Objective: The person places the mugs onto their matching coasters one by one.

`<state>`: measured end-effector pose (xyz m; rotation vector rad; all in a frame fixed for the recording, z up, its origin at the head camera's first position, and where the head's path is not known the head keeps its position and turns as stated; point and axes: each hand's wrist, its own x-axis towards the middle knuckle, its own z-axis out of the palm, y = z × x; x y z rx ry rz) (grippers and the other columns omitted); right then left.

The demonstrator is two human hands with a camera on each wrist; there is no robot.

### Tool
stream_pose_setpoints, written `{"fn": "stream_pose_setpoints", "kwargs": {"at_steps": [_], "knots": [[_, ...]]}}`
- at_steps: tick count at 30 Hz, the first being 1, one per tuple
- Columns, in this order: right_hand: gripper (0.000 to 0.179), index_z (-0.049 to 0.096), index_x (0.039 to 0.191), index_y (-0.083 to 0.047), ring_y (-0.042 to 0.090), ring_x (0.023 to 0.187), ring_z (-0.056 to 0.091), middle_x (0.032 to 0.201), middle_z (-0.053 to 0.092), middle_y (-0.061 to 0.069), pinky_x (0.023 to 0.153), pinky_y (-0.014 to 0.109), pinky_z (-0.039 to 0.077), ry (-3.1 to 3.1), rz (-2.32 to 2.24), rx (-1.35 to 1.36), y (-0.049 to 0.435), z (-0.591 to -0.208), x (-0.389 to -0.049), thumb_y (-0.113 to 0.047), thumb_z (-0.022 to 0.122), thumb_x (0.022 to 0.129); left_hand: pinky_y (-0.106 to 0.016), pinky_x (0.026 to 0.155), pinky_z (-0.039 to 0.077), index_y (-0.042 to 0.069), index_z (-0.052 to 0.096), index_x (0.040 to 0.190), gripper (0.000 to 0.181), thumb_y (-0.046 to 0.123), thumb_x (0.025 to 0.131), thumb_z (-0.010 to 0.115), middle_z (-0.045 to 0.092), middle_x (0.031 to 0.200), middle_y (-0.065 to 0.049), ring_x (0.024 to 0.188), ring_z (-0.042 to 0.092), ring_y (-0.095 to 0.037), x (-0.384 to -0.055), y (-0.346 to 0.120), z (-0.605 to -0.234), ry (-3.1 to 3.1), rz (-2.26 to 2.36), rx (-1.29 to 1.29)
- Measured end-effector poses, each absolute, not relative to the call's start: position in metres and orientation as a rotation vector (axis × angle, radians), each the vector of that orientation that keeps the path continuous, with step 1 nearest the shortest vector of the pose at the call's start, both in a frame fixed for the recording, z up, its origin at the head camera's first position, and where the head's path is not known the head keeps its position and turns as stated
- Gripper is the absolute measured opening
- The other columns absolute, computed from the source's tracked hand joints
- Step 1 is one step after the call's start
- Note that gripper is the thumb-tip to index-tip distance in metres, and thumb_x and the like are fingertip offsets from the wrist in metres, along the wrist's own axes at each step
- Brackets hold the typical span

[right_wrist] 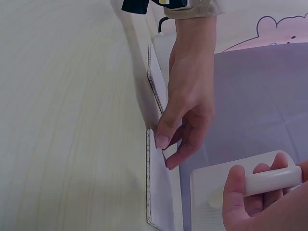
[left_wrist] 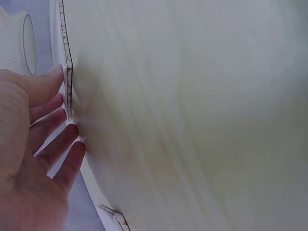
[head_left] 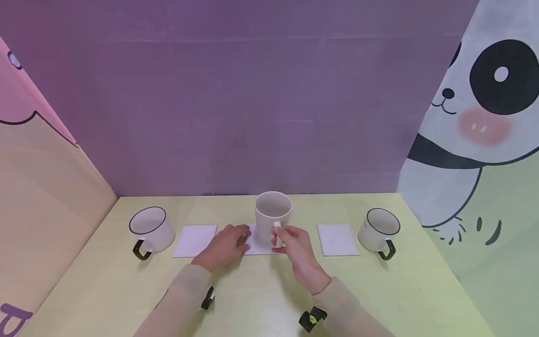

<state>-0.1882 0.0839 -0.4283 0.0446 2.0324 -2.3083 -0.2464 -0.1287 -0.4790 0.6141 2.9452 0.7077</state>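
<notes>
A white mug (head_left: 264,224), its handle pinched in the right hand (head_left: 300,252), hangs above the middle white square board (head_left: 255,247) toward the table's (head_left: 252,299) back edge; both wrist views reveal the gap beneath, unclear from the head. The left hand's (head_left: 224,245) fingers, spread and relaxed, touch that board's left side. The right wrist view cuts off the mug.

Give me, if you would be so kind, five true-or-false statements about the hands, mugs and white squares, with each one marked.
1. The right hand grips the plain white mug by its handle. True.
2. The left hand touches the middle white square. True.
3. The plain white mug rests on that square. False: the wrist views show it raised above.
4. Every mug has a white handle. False: the left mug and right mug have black ones.
5. No mug stands on the right square. True.
</notes>
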Motion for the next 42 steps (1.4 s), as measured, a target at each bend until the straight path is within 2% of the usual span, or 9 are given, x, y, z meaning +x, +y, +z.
{"fn": "stream_pose_setpoints", "kwargs": {"at_steps": [7,13,24,35,42], "knots": [[0.028,0.066,0.108,0.013,0.019,0.087,0.057,0.078,0.061,0.003,0.078,0.036,0.059,2.034,-2.306,0.037,0.079,-0.428,-0.189,-0.014,0.060,0.100,-0.048,0.104,0.046,0.007,0.065,0.130,0.040,0.020,0.093,0.074,0.061,0.139,-0.009,0.116,0.055,-0.028,-0.247,-0.129,-0.479,2.940,0.719,0.630],[0.028,0.066,0.107,0.013,0.016,0.085,0.057,0.077,0.060,0.003,0.080,0.040,0.059,2.036,-2.315,0.026,0.074,-0.427,-0.190,-0.013,0.060,0.100,-0.047,0.102,0.048,0.008,0.065,0.132,0.042,0.021,0.093,0.074,0.063,0.137,-0.008,0.112,0.056,-0.027,-0.247,-0.130,-0.478,2.944,0.720,0.620],[0.029,0.065,0.108,0.014,0.016,0.085,0.057,0.077,0.060,0.003,0.081,0.040,0.059,2.031,-2.311,0.041,0.071,-0.429,-0.192,-0.014,0.060,0.101,-0.046,0.103,0.047,0.009,0.065,0.130,0.040,0.020,0.092,0.075,0.063,0.136,-0.008,0.112,0.056,-0.027,-0.249,-0.130,-0.480,2.938,0.730,0.615],[0.029,0.065,0.108,0.013,0.020,0.086,0.059,0.078,0.062,0.004,0.081,0.040,0.059,2.019,-2.318,0.047,0.068,-0.430,-0.194,-0.014,0.059,0.101,-0.045,0.100,0.049,0.010,0.066,0.127,0.038,0.021,0.092,0.075,0.065,0.131,-0.006,0.107,0.055,-0.025,-0.249,-0.129,-0.480,2.940,0.741,0.604],[0.028,0.066,0.108,0.012,0.019,0.085,0.059,0.079,0.063,0.005,0.081,0.040,0.059,2.019,-2.302,0.058,0.065,-0.433,-0.197,-0.015,0.059,0.102,-0.046,0.101,0.048,0.012,0.065,0.131,0.043,0.023,0.091,0.077,0.066,0.127,-0.002,0.106,0.054,-0.023,-0.249,-0.129,-0.479,2.928,0.761,0.555]]}}
